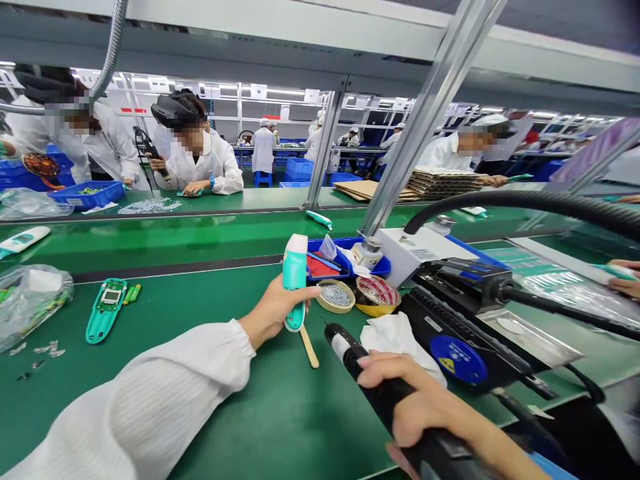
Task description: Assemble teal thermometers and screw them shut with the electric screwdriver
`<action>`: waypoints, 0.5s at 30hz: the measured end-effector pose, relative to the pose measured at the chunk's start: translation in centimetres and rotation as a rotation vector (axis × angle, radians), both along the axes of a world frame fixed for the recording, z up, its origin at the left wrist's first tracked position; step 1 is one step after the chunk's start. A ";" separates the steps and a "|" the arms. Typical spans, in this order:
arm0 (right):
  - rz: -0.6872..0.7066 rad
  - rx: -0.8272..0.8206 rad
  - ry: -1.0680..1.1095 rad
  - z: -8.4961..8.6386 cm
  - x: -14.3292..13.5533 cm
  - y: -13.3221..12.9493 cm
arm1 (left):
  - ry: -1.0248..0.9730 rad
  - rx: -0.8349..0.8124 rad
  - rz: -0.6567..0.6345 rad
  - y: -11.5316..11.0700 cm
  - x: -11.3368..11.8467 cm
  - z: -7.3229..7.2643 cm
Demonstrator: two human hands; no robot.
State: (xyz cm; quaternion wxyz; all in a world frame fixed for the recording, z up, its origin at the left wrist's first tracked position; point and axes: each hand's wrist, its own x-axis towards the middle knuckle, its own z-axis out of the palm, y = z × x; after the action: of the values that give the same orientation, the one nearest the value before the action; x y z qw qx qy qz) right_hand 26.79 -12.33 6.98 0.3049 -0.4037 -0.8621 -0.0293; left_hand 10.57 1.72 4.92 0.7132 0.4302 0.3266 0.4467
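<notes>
My left hand (pixel 270 308) is closed around a teal-and-white handheld device (pixel 296 267), which looks like a forehead thermometer, and holds it upright above the green bench. A black electric screwdriver (pixel 367 377) lies in my right hand (pixel 420 400), its tip pointing up and left, apart from the device. Beyond the screwdriver tip sits a round dish of small screws (pixel 336 295). Under my left hand a pale wooden stick (pixel 310 347) lies on the bench. Farther left rests an opened teal housing (pixel 104 312) with a green circuit board, beside small green parts (pixel 132 294).
A blue tray (pixel 383 268) with a bottle stands behind the tape roll (pixel 377 293). White tissue (pixel 400 340) and a black box (pixel 440 327) lie to the right. A plastic bag (pixel 35 303) is at left. Metal posts (pixel 425 107) rise ahead; co-workers sit across the green belt (pixel 165 237).
</notes>
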 end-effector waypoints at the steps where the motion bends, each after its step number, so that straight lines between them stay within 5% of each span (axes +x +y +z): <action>1: 0.026 -0.020 -0.010 -0.4 0.1 0.3 | -0.038 -0.061 -0.035 -0.7 -1.3 -0.3; 6: 0.058 0.063 -0.389 -3.1 3.6 1.5 | -0.172 -0.377 0.017 -3.4 -6.8 -1.9; 10: 0.039 0.208 -0.482 -3.2 5.7 2.4 | -0.194 -0.414 0.041 -5.1 -9.1 -2.0; 13: -0.067 0.159 -0.257 -2.0 2.0 2.2 | -0.222 -0.449 0.071 -6.2 -9.5 -1.4; 15: -0.007 0.193 -0.181 -1.4 -2.8 2.1 | -0.284 -0.475 0.077 -6.7 -9.3 -0.9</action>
State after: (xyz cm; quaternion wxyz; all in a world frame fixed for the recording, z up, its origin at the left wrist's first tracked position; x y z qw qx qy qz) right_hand 24.00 -10.22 5.58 0.2631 -0.3711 -0.8779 -0.1493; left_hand 1.22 -5.03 4.02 0.8153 0.1715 0.3350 0.4402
